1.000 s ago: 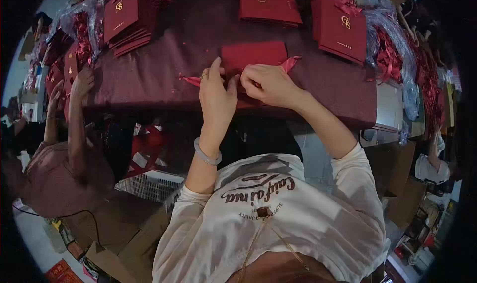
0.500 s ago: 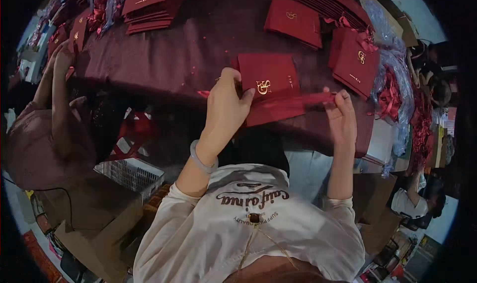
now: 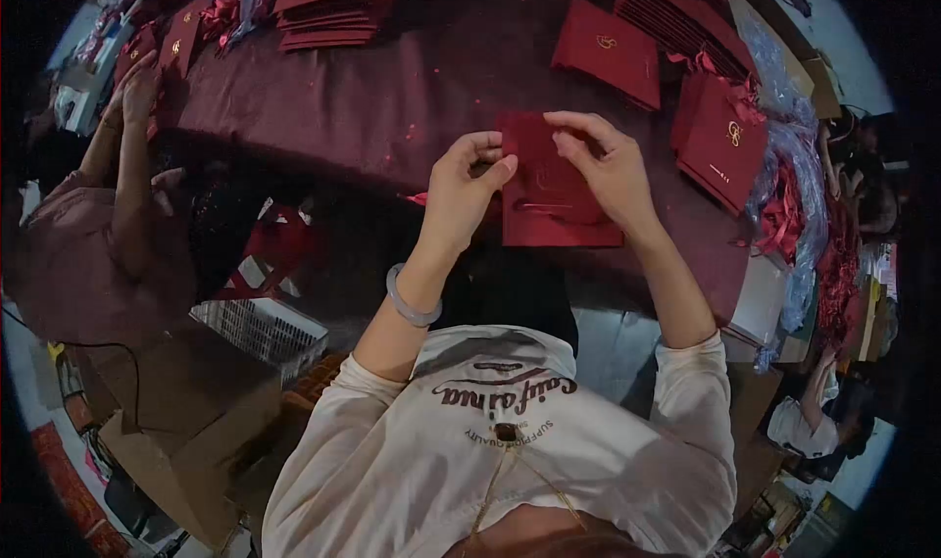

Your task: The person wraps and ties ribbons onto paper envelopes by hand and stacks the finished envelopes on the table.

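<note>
A dark red folder or bag [image 3: 559, 215] lies at the table's front edge, between my two hands. My left hand [image 3: 466, 186] is closed at its left edge, thumb and fingers pinching there. Over its upper right part is my right hand [image 3: 608, 166], thumb and index finger bent towards each other at the top edge; whether they grip the folder is hard to tell. A dark line, perhaps a slot or ribbon, crosses the folder's middle. A bit of red ribbon [image 3: 418, 198] shows left of my left hand.
Stacks of red folders stand at the back left [image 3: 328, 9], back right [image 3: 608, 53] and right [image 3: 720, 137]. Clear plastic with red ribbons [image 3: 784, 186] lies at the right edge. At the left, another person's hands [image 3: 137, 93] touch red pieces. A white crate [image 3: 260, 333] is below.
My right hand has let go of the stretched ribbon and moved left onto the folder's upper part. My left hand stays at the left edge. The view has shifted slightly.
</note>
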A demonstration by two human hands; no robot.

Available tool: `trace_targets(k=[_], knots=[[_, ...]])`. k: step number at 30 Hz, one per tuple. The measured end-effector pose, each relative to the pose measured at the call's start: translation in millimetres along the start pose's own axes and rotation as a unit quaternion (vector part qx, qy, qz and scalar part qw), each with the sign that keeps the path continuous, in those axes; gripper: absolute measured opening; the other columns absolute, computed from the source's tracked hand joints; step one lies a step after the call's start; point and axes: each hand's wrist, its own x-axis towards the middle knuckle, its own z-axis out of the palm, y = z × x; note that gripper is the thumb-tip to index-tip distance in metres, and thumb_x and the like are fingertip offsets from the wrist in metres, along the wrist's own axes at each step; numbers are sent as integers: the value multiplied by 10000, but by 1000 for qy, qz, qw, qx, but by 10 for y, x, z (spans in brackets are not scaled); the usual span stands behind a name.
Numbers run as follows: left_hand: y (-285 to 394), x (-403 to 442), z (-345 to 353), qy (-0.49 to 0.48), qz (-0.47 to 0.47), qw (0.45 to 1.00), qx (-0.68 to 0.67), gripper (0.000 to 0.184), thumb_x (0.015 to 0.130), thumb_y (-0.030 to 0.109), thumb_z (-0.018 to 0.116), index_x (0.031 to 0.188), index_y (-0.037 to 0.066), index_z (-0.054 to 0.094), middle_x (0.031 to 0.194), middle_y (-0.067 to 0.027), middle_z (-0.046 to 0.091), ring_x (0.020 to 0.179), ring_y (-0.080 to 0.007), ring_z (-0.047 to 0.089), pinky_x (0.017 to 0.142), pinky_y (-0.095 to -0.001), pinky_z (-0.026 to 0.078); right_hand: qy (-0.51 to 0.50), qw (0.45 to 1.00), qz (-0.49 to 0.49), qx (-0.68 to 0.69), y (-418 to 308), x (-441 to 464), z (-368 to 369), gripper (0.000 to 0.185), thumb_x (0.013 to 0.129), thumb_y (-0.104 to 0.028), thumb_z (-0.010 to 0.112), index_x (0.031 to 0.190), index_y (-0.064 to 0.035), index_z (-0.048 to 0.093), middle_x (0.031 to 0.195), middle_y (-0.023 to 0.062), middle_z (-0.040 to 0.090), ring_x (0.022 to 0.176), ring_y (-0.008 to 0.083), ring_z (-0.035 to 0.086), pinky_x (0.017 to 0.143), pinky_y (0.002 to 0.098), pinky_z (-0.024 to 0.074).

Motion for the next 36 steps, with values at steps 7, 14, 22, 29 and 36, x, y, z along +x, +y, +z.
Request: trace_targets(k=[7, 14, 22, 29, 36], knots=[[99, -42, -42, 0, -72, 997, -37, 370, 821, 99, 677, 1153, -29, 573, 936, -46, 609, 822, -101, 556, 708, -217, 470, -39, 984, -70, -162, 73, 141, 79, 130, 810, -109, 631, 922, -45, 651, 887, 99, 625, 845, 237, 618, 729, 315, 482], [40, -58, -20, 7, -53, 997, -47, 369, 801, 59, 687, 1138, -50, 585, 928, -48, 612, 826, -104, 563, 722, -220, 480, -57, 910, -260, -319, 18, 56, 91, 155, 743, -30, 622, 898, -18, 619, 882, 116, 559, 846, 284, 556, 736, 371, 464], [-19, -74, 11, 8, -34, 997, -63, 408, 779, 32, 703, 1159, -36, 570, 988, -53, 603, 876, -111, 563, 774, -231, 491, -100, 906, -250, -325, 25, 111, 71, 231, 713, -39, 631, 938, -25, 578, 900, 101, 518, 859, 277, 519, 761, 374, 443], [-130, -73, 47, 43, 21, 999, -9, 369, 767, 10, 698, 1118, -33, 591, 935, -87, 632, 817, -114, 596, 727, -237, 501, -125, 837, -314, -430, -150, 98, 130, 207, 691, -46, 573, 891, 5, 565, 903, 115, 522, 884, 274, 517, 792, 377, 436], [-169, -90, 92, 55, 81, 993, 65, 351, 756, 13, 704, 1086, -37, 595, 901, -92, 651, 787, -117, 612, 717, -246, 503, -196, 869, -234, -389, -127, 268, 109, 116, 724, -59, 575, 824, 0, 574, 857, 130, 546, 851, 291, 543, 775, 377, 453]])
